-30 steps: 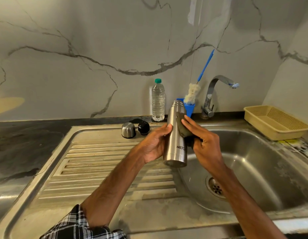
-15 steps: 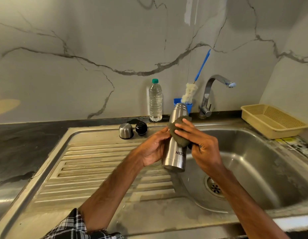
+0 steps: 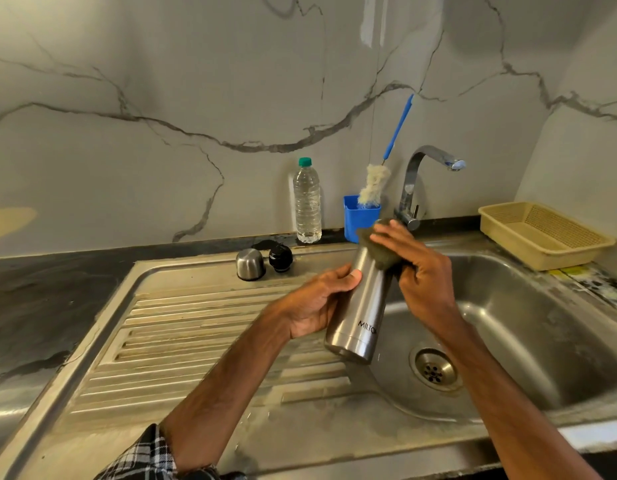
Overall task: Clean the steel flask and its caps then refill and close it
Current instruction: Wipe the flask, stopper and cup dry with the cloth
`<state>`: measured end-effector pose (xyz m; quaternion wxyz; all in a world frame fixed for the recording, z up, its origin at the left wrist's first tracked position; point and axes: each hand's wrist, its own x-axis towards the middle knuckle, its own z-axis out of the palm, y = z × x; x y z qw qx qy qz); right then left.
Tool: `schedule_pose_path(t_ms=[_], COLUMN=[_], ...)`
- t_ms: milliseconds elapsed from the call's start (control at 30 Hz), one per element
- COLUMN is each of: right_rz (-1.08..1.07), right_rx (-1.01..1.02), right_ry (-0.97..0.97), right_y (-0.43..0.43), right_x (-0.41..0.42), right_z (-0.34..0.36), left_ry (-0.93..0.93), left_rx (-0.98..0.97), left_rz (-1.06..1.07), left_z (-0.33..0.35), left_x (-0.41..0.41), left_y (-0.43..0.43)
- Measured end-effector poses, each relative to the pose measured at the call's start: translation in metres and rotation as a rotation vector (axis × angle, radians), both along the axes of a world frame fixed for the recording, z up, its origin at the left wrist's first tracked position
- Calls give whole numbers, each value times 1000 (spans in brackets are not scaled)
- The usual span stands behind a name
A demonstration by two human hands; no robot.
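Left hand (image 3: pixel 317 303) gripped the cylindrical steel flask (image 3: pixel 360 313) tilted over the steel sink basin (image 3: pixel 525 323), right hand (image 3: pixel 421 271) clutched a dark scrub pad (image 3: pixel 383 258) to its neck; blue plastic cup (image 3: pixel 355 220) held a white-bristled bottle brush (image 3: pixel 373 183).

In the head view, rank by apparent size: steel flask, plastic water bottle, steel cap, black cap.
steel flask, though nearest the camera
plastic water bottle
steel cap
black cap, only slightly smaller

Over the sink basin (image 3: pixel 542 341), the left grip (image 3: pixel 317 303) holds the tilted steel flask (image 3: pixel 359 317) at mid-body while the right grip (image 3: pixel 421 271) presses a dark scrub pad (image 3: pixel 383 254) round its upper end; steel cap (image 3: pixel 250 264) and black cap (image 3: pixel 280 258) stand side by side at the drainboard's (image 3: pixel 196 323) far edge.
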<state>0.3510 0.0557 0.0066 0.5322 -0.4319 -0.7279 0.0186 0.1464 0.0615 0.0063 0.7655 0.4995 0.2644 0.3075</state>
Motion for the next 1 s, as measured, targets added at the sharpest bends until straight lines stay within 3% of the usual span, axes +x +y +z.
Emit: schedule_pose_path(t_ms=[133,333,567,700,800,1000], right_rz=[-174,21,-253,-224,-174,-126], right_rx=[-97,-20,-350,-429,-448,-439], right_ry=[124,-61,271,548,539,441], right_y=[3,-1,-1,-1,-4,-12], right_x=[10,2,16,21,12,-7], right_z=[3,0,10,9,5,6], left_ry=[43,23,38,-78,-109,25], left_rx=[-25,-31,-38,-128,-166,-117], left_rz=[-17,-26,-57,11,63,165], left_z=[-2,-1,-3,-2,-2,-4], left_x=[2,-3,-3,-2,1,10], left_y=[0,1,-1,2,3,-8])
